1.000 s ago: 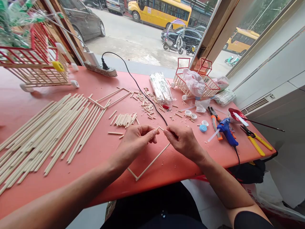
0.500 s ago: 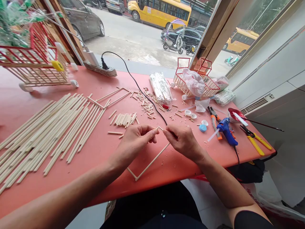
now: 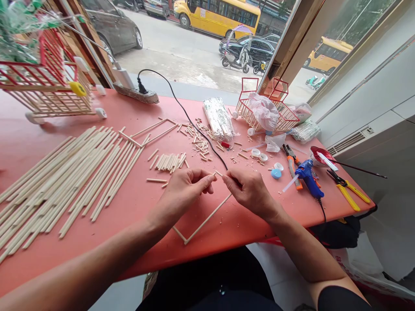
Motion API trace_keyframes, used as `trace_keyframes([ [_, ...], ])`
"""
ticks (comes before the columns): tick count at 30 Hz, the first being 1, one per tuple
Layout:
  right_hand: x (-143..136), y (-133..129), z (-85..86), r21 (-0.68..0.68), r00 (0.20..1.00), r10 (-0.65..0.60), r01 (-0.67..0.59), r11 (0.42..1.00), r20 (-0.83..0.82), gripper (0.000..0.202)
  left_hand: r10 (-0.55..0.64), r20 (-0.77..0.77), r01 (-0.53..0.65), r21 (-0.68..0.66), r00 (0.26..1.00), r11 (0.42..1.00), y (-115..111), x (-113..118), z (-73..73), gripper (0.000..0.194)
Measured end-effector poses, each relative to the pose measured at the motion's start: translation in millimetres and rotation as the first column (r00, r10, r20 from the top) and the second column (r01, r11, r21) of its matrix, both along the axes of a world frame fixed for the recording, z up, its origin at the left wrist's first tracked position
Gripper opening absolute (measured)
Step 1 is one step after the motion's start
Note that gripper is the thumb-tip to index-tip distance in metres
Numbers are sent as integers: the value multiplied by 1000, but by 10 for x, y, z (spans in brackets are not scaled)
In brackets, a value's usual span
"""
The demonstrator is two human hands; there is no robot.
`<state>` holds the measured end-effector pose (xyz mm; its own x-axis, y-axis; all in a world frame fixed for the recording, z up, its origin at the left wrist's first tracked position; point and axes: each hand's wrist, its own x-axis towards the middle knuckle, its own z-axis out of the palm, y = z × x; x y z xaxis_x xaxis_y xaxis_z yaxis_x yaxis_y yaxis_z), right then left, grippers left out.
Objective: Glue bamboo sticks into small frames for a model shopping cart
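Observation:
Between my two hands, the ends of two thin pale wooden sticks meet at an angle. My left hand point(image 3: 188, 188) pinches one wooden stick between thumb and forefinger, with its tip just showing. From the other side my right hand point(image 3: 249, 192) grips the second wooden stick point(image 3: 218, 173); most of it is hidden by the fingers. Below them lies a corner of joined sticks point(image 3: 207, 219), one side running under my right hand and the other under my left forearm. Whether these join the held sticks is hidden.
Long sticks point(image 3: 74, 172) cover the table's left. Short cut sticks point(image 3: 170, 162) lie beyond my left hand. On the right are a blue glue gun point(image 3: 309, 179), pliers point(image 3: 292, 166) and yellow-handled cutters point(image 3: 348, 190). A black cable point(image 3: 194, 125) crosses the middle. Stick-built carts point(image 3: 267, 110) stand behind.

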<state>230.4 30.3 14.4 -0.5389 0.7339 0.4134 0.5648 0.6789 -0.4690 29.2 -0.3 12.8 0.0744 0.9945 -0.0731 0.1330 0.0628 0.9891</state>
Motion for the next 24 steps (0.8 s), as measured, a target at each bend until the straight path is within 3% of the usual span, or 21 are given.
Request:
trace_keyframes([
  [2, -1, 3, -5, 13, 1000, -19, 19, 1000, -3, 32, -3, 51, 3, 0, 999, 1000, 3, 0, -15, 26],
  [5, 1, 8, -17, 28, 999, -36, 36, 999, 6, 29, 2, 92, -3, 15, 996, 1000, 2, 3, -38, 34],
  [24, -13, -17, -2, 29, 1000, -25, 25, 999, -5, 32, 95, 35, -97, 42, 995, 994, -47, 44, 46, 29],
])
